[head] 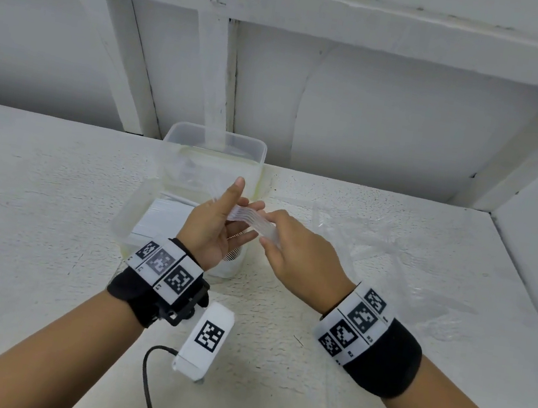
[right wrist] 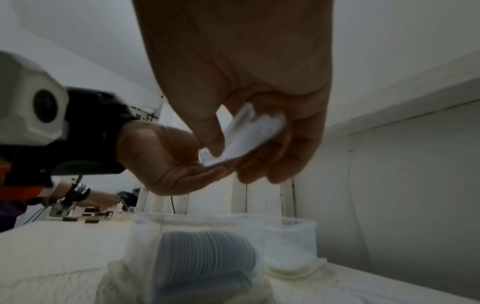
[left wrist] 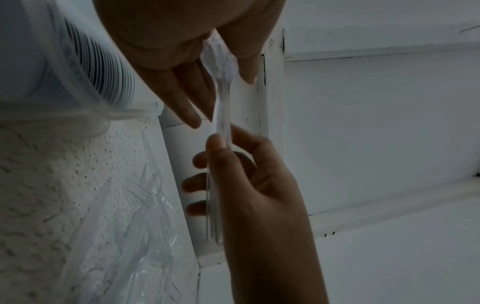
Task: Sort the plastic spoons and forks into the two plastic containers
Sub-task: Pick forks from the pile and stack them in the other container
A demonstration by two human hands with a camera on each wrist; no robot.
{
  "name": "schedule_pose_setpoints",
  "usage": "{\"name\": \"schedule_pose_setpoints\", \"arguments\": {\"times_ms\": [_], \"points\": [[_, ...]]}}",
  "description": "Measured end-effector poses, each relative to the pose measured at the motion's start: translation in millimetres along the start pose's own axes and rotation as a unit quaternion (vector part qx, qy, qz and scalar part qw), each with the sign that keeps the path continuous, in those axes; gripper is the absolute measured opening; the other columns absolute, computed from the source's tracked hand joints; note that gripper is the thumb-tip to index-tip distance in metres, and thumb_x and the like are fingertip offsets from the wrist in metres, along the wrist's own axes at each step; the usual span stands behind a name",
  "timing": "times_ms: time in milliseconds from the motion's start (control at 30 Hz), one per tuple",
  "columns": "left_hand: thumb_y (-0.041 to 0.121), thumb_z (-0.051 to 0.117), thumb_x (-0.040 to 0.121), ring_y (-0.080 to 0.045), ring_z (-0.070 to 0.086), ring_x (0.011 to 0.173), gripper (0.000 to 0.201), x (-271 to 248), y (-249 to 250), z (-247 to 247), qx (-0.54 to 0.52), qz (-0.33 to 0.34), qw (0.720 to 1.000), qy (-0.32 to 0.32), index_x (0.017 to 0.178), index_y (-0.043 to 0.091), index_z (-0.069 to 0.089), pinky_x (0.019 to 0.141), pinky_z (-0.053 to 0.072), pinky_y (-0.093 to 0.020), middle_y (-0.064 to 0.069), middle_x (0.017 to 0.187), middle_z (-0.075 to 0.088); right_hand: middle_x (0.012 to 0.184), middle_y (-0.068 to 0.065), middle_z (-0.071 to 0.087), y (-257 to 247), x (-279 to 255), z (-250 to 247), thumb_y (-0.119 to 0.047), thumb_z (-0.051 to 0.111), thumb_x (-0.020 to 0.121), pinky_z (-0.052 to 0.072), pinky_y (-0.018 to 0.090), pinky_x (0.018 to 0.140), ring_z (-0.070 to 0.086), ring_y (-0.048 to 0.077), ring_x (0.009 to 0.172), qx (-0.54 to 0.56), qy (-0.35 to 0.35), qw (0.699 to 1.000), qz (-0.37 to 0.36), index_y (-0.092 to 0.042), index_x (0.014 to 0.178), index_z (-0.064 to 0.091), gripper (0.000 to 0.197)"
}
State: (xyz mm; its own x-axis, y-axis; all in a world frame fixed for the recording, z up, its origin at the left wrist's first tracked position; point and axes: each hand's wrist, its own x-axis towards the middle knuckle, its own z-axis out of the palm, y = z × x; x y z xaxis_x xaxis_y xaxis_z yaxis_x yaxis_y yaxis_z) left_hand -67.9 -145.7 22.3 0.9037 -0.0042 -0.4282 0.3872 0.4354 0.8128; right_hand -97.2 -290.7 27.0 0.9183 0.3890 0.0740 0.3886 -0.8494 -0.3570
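Both hands hold a stack of clear plastic utensils (head: 251, 223) above the near clear container (head: 131, 212). My right hand (head: 298, 253) pinches the stack's handles between thumb and fingers (left wrist: 215, 148). My left hand (head: 219, 228) is palm up with straight fingers, thumb raised, and the stack's head end (left wrist: 221, 61) lies against its fingers. I cannot tell whether the stack (right wrist: 249, 131) is forks or spoons. Nested white spoons (head: 162, 216) lie in the near container (right wrist: 140, 236). The far container (head: 258, 147) stands behind it at the wall.
A crumpled clear bag (head: 408, 258) with clear forks (left wrist: 150, 191) lies on the white table to the right. A white tagged device (head: 205, 336) and its black cable (head: 146, 377) sit near the front. Walls close the back and right. Another person's arm (right wrist: 78, 197) works at far left.
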Motion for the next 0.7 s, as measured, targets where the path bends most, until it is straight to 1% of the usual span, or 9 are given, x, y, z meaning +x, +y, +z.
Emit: {"name": "schedule_pose_setpoints", "arguments": {"times_ms": [67,133,233,300,367,433,500,567,700], "points": [[0.044,0.059,0.086,-0.014,0.069,0.071,0.032,2.0,2.8,-2.2,-0.005,0.002,1.0,0.01,0.087,0.012,0.054,0.07,0.057,-0.031,-0.005,0.086,0.072,0.121,0.001,0.054,-1.4,8.8,-3.1,-0.031,0.038,0.099,0.041,0.031,0.067,0.059,0.022,0.094,-0.028,0.012,0.999,-0.01,-0.019,0.133,0.039,0.037],[0.049,0.054,0.087,-0.014,0.068,0.072,0.038,4.2,9.7,-5.7,0.02,0.003,1.0,0.0,0.092,0.012,0.057,0.072,0.057,-0.033,-0.005,0.084,0.071,0.122,0.001,0.054,-2.4,20.1,-7.4,-0.029,0.039,0.098,0.044,0.032,0.072,0.059,0.023,0.097,-0.007,0.017,1.0,-0.01,-0.02,0.132,0.041,0.035],[0.059,0.037,0.09,-0.019,0.067,0.085,0.051,10.2,33.0,-17.7,0.13,-0.002,0.991,-0.029,0.099,0.015,0.06,0.079,0.055,-0.038,-0.006,0.094,0.07,0.12,0.002,0.058,1.0,42.6,-18.5,-0.026,0.043,0.097,0.043,0.032,0.078,0.057,0.022,0.104,0.061,0.015,0.998,0.011,-0.019,0.129,0.046,0.033],[0.059,0.03,0.092,-0.018,0.065,0.077,0.053,17.3,56.5,-32.1,0.219,0.013,0.976,-0.02,0.103,0.016,0.059,0.069,0.054,-0.033,-0.005,0.092,0.071,0.121,0.002,0.06,5.4,61.7,-27.5,-0.026,0.046,0.096,0.041,0.03,0.08,0.056,0.021,0.109,0.086,0.018,0.996,0.022,-0.018,0.128,0.049,0.032],[0.052,0.034,0.095,-0.016,0.059,0.065,0.045,28.7,83.5,-49.8,0.306,0.055,0.95,0.01,0.101,0.015,0.061,0.059,0.048,-0.027,-0.005,0.089,0.069,0.124,0.002,0.059,9.9,85.2,-35.8,-0.025,0.047,0.096,0.043,0.029,0.084,0.055,0.02,0.113,0.092,0.023,0.995,0.023,-0.017,0.127,0.05,0.033],[0.04,0.04,0.098,-0.015,0.054,0.063,0.034,46.4,110.2,-69.7,0.379,0.094,0.92,0.043,0.101,0.014,0.061,0.056,0.043,-0.025,-0.005,0.089,0.067,0.126,0.004,0.058,12.6,112.4,-40.4,-0.024,0.047,0.096,0.044,0.034,0.092,0.054,0.022,0.115,0.089,0.004,0.996,0.025,-0.016,0.128,0.05,0.033],[0.034,0.044,0.097,-0.015,0.053,0.067,0.028,69.8,132.5,-86.3,0.444,0.104,0.887,0.068,0.104,0.012,0.06,0.058,0.043,-0.025,-0.004,0.091,0.066,0.127,0.005,0.057,12.9,141.2,-39.6,-0.023,0.046,0.096,0.043,0.031,0.091,0.053,0.024,0.115,0.057,-0.036,0.997,0.029,-0.015,0.129,0.049,0.034],[0.031,0.046,0.097,-0.017,0.055,0.076,0.026,95.3,147.1,-99.5,0.509,0.097,0.851,0.085,0.106,0.01,0.06,0.062,0.045,-0.026,-0.004,0.093,0.065,0.126,0.006,0.057,11.3,169.3,-32.7,-0.024,0.044,0.097,0.041,0.029,0.083,0.054,0.025,0.111,0.015,-0.069,0.997,0.032,-0.017,0.129,0.049,0.033],[0.028,0.048,0.096,-0.028,0.059,0.096,0.035,136.1,153.3,-113.9,0.615,0.032,0.784,0.084,0.113,-0.002,0.058,0.074,0.051,-0.035,-0.015,0.107,0.063,0.125,0.005,0.056,7.7,218.1,-5.0,-0.022,0.042,0.095,0.037,0.027,0.076,0.055,0.025,0.106,-0.035,-0.135,0.99,0.028,-0.018,0.128,0.048,0.033]]}}
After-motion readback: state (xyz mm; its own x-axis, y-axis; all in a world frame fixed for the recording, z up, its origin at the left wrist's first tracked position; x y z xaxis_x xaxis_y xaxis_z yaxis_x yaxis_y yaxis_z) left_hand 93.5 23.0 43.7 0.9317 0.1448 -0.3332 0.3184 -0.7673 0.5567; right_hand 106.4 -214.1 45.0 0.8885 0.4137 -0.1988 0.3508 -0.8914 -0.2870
